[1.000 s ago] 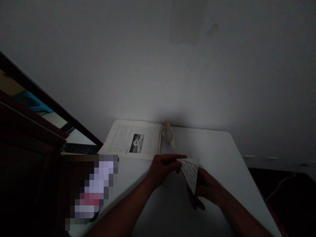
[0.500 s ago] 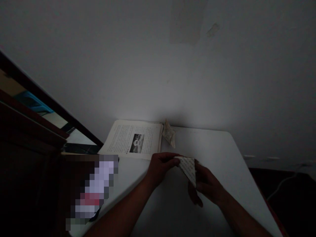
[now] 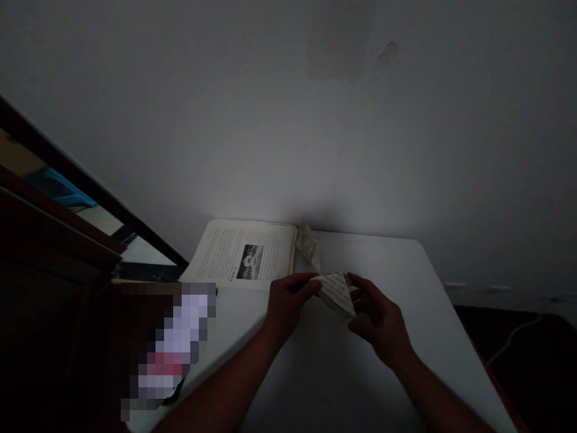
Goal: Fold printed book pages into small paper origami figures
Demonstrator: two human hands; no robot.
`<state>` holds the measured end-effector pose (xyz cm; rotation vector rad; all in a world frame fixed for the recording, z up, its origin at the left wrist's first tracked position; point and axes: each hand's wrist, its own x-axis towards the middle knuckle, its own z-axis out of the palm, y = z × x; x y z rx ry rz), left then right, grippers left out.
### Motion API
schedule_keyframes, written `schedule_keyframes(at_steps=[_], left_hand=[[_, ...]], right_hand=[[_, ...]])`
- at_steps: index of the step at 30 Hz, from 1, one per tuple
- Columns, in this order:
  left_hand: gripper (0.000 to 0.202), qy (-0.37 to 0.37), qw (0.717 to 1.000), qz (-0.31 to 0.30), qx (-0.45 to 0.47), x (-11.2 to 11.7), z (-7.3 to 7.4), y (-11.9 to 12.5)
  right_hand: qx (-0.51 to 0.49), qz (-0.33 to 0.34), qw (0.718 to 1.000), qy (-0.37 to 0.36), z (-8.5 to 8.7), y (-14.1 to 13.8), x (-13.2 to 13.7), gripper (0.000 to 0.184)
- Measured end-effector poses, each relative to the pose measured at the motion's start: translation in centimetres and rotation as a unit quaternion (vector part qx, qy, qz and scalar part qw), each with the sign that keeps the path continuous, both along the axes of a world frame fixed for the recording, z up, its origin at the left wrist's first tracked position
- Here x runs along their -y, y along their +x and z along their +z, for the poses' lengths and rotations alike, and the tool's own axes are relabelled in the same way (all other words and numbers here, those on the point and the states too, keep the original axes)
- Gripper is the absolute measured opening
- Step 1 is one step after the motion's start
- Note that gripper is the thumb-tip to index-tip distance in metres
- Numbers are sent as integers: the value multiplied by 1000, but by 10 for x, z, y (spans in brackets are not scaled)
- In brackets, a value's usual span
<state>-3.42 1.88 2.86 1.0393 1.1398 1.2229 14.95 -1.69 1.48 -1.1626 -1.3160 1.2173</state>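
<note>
Over the white table (image 3: 406, 282) both my hands hold a folded piece of printed paper (image 3: 336, 291), a small triangular shape. My left hand (image 3: 288, 304) pinches its left corner with closed fingers. My right hand (image 3: 376, 319) grips its right side, thumb on top and fingers curled beneath. The paper is held just above the tabletop, a little in front of an open book (image 3: 246, 254).
Another small folded paper piece (image 3: 309, 243) lies beside the book by the wall. A dark wooden frame with a mirror or glass (image 3: 67, 198) stands at the left. A blurred-out patch (image 3: 169, 346) covers the near left table. The room is dim.
The folded paper has been raised and turned flatter, moving slightly away from me. My right hand has come up from under it to grip its right side.
</note>
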Motion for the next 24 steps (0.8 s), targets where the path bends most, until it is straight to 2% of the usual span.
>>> schedule_keyframes(at_steps=[5,8,15,24], left_hand=[[23,8,1000,5,-16,1,-3,2],[21,12,1000,11,-18,1,-5,2],[19,8,1000,10,-6,1,-4,3],[21,6,1000,-2,-12,1,-3,1]], right_hand=[[15,-57,998,15,-3,3,-2,44],[12,-79,997,18,1,1,-2,33],[25,-123,992,0,7,-2,-2,25],[51,-110,993,-3,12,-3,-2,22]])
